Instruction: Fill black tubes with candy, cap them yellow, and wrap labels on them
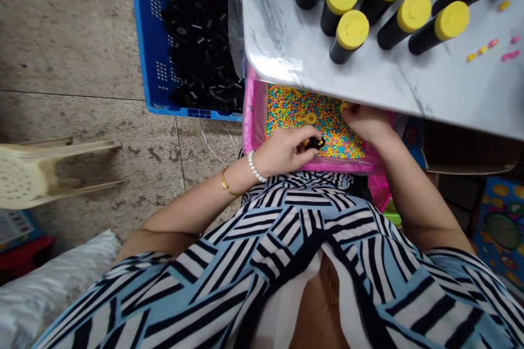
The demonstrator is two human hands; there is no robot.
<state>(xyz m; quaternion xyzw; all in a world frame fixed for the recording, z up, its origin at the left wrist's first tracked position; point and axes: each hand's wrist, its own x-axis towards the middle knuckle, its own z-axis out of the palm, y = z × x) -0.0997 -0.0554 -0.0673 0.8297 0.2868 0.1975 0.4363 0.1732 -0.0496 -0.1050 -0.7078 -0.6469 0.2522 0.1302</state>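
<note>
My left hand (286, 150) is closed around a small black tube (316, 143) whose round open end faces up. It is low over a pink tray (250, 114) full of tiny multicoloured balls (286, 106). My right hand (366, 124) is closed at the tray's right side, fingers bent down near the balls, on a yellow piece (346, 105) that is mostly hidden by the fingers and the table edge. Between the hands, a yellow piece with a round head and short handle (310, 118) lies on the balls.
A marbled white table (282, 43) overhangs the tray's far side. Several black tubes with yellow caps (352, 30) stand on it, with loose pink and yellow pieces (483, 50). At left are a blue crate (143, 38) of black tubes (200, 49) and a cream plastic stool (24, 174).
</note>
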